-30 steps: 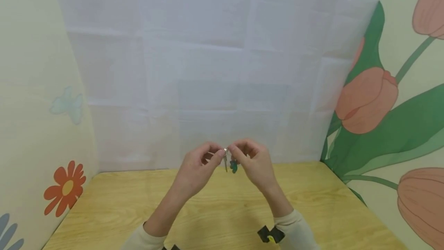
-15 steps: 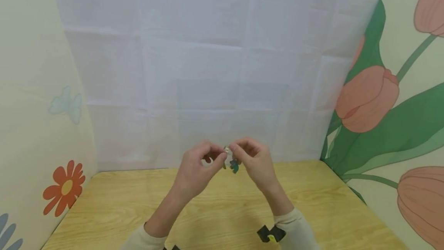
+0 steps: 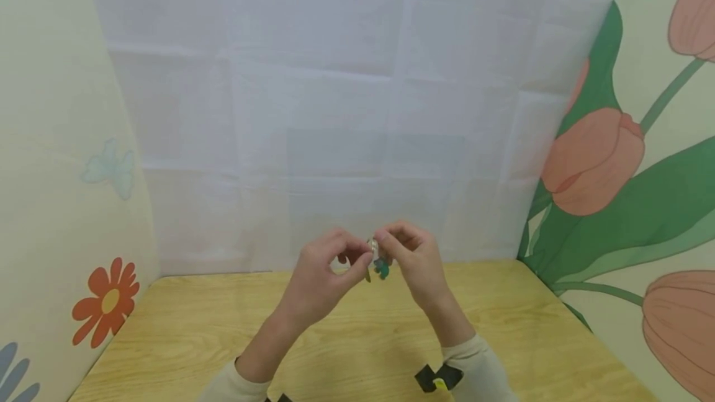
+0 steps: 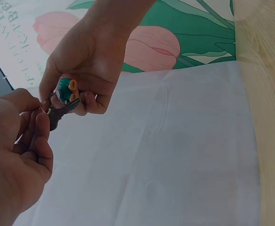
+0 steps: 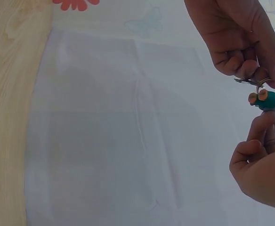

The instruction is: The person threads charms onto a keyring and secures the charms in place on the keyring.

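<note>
Both hands meet above the far part of the wooden counter, in front of the white cloth backdrop, with a small key ring caught between them. The left hand has its fingers curled, thumb and forefinger pinching the ring from its own side; the right hand is curled likewise, its fingertips closing on the ring from the opposite side. Each grip is thus a tight pinch, and the ring sits exactly in the narrow gap where the two sets of fingertips nearly touch, held clear of the counter.

From the ring hang two things: a key, whose long axis points away from the ring toward the left hand's side and downward, and a small green charm with orange spots, which dangles just below the right hand's fingertips. In the right wrist view the ring shows as a thin metal loop directly above the charm, with the left hand's fingers over it.

Neither hand is clearly nearer; the ring lies midway, the key leaning leftward and the charm rightward.
</note>
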Demonstrator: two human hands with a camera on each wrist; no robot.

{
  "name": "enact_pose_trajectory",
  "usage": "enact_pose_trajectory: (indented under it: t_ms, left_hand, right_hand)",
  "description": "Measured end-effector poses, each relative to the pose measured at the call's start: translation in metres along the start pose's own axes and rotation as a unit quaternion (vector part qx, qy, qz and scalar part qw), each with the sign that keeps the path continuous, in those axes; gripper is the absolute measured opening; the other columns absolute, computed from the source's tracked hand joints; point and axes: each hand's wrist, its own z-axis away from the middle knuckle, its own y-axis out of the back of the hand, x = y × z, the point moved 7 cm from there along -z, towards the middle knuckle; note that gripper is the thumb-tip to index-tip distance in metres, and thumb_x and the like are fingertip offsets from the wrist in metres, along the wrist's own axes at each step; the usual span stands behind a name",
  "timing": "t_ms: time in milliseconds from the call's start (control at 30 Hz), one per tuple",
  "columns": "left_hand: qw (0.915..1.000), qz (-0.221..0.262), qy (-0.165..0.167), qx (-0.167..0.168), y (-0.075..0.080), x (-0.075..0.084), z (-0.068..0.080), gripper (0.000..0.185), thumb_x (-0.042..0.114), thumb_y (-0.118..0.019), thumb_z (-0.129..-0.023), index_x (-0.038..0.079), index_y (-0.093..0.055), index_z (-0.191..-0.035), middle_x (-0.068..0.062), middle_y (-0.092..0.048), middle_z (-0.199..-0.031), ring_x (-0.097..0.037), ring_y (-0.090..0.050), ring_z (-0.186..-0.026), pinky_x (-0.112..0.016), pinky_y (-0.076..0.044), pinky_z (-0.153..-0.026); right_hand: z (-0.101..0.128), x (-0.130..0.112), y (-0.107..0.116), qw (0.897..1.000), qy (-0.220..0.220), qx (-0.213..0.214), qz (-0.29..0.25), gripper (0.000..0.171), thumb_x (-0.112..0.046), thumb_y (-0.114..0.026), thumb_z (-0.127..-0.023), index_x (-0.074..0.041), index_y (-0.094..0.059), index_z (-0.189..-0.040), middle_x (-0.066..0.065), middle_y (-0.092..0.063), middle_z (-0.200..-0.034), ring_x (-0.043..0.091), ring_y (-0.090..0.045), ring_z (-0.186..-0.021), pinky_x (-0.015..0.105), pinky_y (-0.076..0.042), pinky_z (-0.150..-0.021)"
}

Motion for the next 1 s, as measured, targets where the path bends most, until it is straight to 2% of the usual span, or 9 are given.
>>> enact_pose_trajectory:
  t_ms: [167,233,333,433,500,667,767,867,1000]
  left_hand:
    - [0.999,-0.022,-0.037,-0.013,-0.003,0.004,0.001,0.005,0.011,-0.071,-0.098,0.016,-0.072,-0.099,0.01,-0.062,-0.094,-0.007,-0.059,-0.08,-0.029,-0.051,-0.07]
    - [0.9989,-0.029,-0.032,-0.017,-0.005,0.003,0.002,0.007,0.011,-0.071,-0.097,0.017,-0.072,-0.099,0.011,-0.061,-0.095,-0.006,-0.059,-0.08,-0.03,-0.05,-0.07]
    - [0.999,-0.038,-0.007,-0.021,-0.006,-0.002,0.003,0.007,0.014,-0.072,-0.098,0.02,-0.071,-0.1,0.014,-0.06,-0.095,-0.005,-0.059,-0.082,-0.031,-0.049,-0.07]
    - [0.9984,-0.044,0.026,-0.023,-0.008,-0.008,0.003,0.001,0.022,-0.07,-0.1,0.022,-0.07,-0.101,0.016,-0.06,-0.094,-0.005,-0.058,-0.083,-0.032,-0.049,-0.07]
    - [0.9979,-0.042,0.045,-0.02,-0.008,-0.011,0.002,0.007,0.027,-0.068,-0.101,0.021,-0.07,-0.103,0.015,-0.061,-0.095,-0.005,-0.058,-0.083,-0.034,-0.05,-0.07]
    - [0.9964,-0.017,0.083,0.0,-0.003,-0.019,0.0,0.014,0.031,-0.069,-0.1,0.021,-0.068,-0.11,0.013,-0.064,-0.097,-0.007,-0.06,-0.084,-0.035,-0.05,-0.071]
    - [0.9966,-0.006,0.081,0.011,0.0,-0.019,-0.001,0.012,0.028,-0.071,-0.099,0.021,-0.069,-0.108,0.013,-0.065,-0.096,-0.009,-0.06,-0.084,-0.034,-0.049,-0.07]
    - [0.9979,-0.007,0.063,0.018,0.002,-0.018,-0.001,0.007,0.023,-0.072,-0.098,0.02,-0.07,-0.104,0.012,-0.065,-0.094,-0.01,-0.061,-0.082,-0.034,-0.049,-0.069]
    - [0.9983,-0.009,0.048,0.031,0.001,-0.019,0.003,0.004,0.017,-0.074,-0.097,0.018,-0.073,-0.1,0.013,-0.065,-0.089,-0.01,-0.061,-0.079,-0.033,-0.051,-0.066]
  right_hand:
    - [0.001,0.003,0.001,1.0,0.005,-0.004,-0.003,0.014,-0.012,-0.068,-0.1,0.001,-0.07,-0.095,0.013,-0.06,-0.072,0.021,-0.054,-0.064,0.03,-0.049,-0.062]
    - [0.001,0.004,0.002,1.0,0.009,0.0,0.012,0.011,-0.01,-0.068,-0.1,0.0,-0.071,-0.095,0.012,-0.061,-0.073,0.021,-0.055,-0.064,0.03,-0.049,-0.061]
    - [0.001,0.002,0.003,0.998,0.026,0.014,0.057,0.007,-0.005,-0.068,-0.099,-0.002,-0.073,-0.095,0.009,-0.062,-0.073,0.019,-0.055,-0.063,0.028,-0.048,-0.059]
    - [0.003,-0.013,0.0,0.99,0.078,0.021,0.111,0.004,0.001,-0.069,-0.096,0.0,-0.073,-0.095,0.007,-0.064,-0.076,0.017,-0.053,-0.062,0.027,-0.046,-0.058]
    - [0.005,-0.028,-0.005,0.982,0.128,0.022,0.14,0.006,0.007,-0.069,-0.094,0.002,-0.073,-0.095,0.007,-0.064,-0.077,0.017,-0.051,-0.062,0.027,-0.044,-0.058]
    - [0.007,-0.055,-0.016,0.963,0.217,0.014,0.161,0.018,0.019,-0.067,-0.088,0.003,-0.071,-0.095,0.009,-0.065,-0.08,0.015,-0.049,-0.062,0.027,-0.043,-0.059]
    - [0.006,-0.049,-0.016,0.956,0.242,0.008,0.164,0.022,0.02,-0.068,-0.087,0.0,-0.072,-0.097,0.006,-0.066,-0.081,0.013,-0.05,-0.063,0.026,-0.042,-0.059]
    - [0.004,-0.036,-0.013,0.952,0.257,0.003,0.165,0.022,0.017,-0.069,-0.088,-0.002,-0.072,-0.098,0.005,-0.068,-0.082,0.012,-0.05,-0.063,0.026,-0.042,-0.058]
    - [0.005,-0.023,-0.013,0.953,0.257,-0.002,0.16,0.021,0.012,-0.069,-0.091,-0.007,-0.073,-0.1,0.002,-0.068,-0.084,0.011,-0.05,-0.063,0.026,-0.042,-0.057]
